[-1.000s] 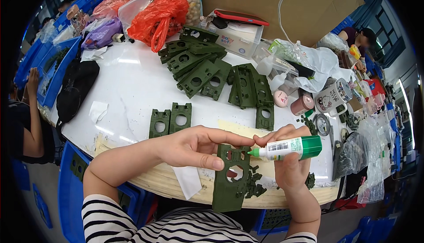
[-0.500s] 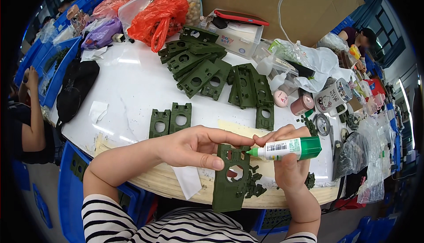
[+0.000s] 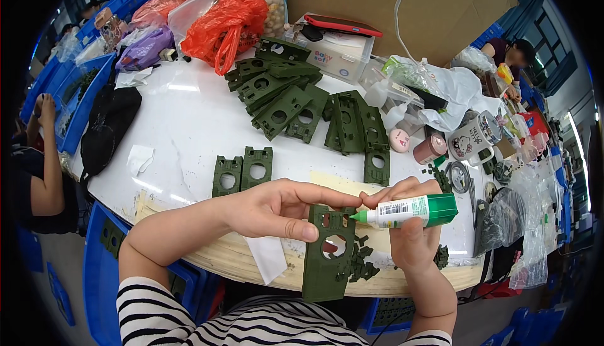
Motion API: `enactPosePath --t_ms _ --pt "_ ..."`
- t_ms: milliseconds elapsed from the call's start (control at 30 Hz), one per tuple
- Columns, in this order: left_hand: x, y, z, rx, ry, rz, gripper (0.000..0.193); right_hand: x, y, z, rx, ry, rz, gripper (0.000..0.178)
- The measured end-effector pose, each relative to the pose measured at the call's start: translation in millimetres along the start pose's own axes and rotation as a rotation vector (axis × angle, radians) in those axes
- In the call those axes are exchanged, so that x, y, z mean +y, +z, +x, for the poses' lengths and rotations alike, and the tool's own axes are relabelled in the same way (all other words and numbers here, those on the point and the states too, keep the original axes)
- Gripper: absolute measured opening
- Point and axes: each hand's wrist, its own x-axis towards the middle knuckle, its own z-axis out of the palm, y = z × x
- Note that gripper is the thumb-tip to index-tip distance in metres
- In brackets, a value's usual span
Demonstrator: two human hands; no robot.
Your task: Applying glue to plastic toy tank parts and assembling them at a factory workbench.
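Observation:
My left hand (image 3: 277, 212) grips the upper end of a dark green plastic model hull part (image 3: 324, 278), thumb on its face and index finger stretched along its top edge. The part has a large round hole and stands tilted toward me over the table edge. In my right hand (image 3: 416, 248) lies a white and green glue bottle (image 3: 406, 211), held sideways. Its light green nozzle points left and meets the upper right corner of the part, or comes very near it. Small dark green plastic pieces (image 3: 363, 263) lie on the table just right of the part.
Two hull parts (image 3: 257, 165) lie beyond my left hand, and a larger pile of them (image 3: 277, 91) sits farther back. A mug (image 3: 472, 139), pink jar (image 3: 430, 150) and clear plastic box (image 3: 340, 56) crowd the right and back. Blue bins (image 3: 100, 283) stand below the table's left edge.

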Motion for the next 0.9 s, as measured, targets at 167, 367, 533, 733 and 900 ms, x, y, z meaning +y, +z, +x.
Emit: enactPosePath --t_ms 167,367,533,733,900 --pt "1.8 0.2 -0.4 -0.006 -0.01 -0.018 0.056 -0.5 -0.4 0.5 0.007 0.021 0.062 0.039" --pt "4.2 1.7 -0.6 0.01 -0.055 -0.069 0.055 -0.3 -0.2 0.5 -0.016 -0.003 0.041 0.036" --pt "5.0 1.7 -0.4 -0.003 -0.046 -0.073 0.055 -0.1 -0.2 0.9 -0.03 -0.021 0.03 0.034" --pt "3.8 -0.2 -0.4 -0.027 -0.017 -0.034 0.054 0.5 -0.1 0.5 -0.035 -0.027 0.024 0.034" --pt "3.3 0.1 0.2 -0.034 -0.009 -0.043 0.054 1.2 -1.4 0.3 -0.039 -0.034 0.016 0.034"
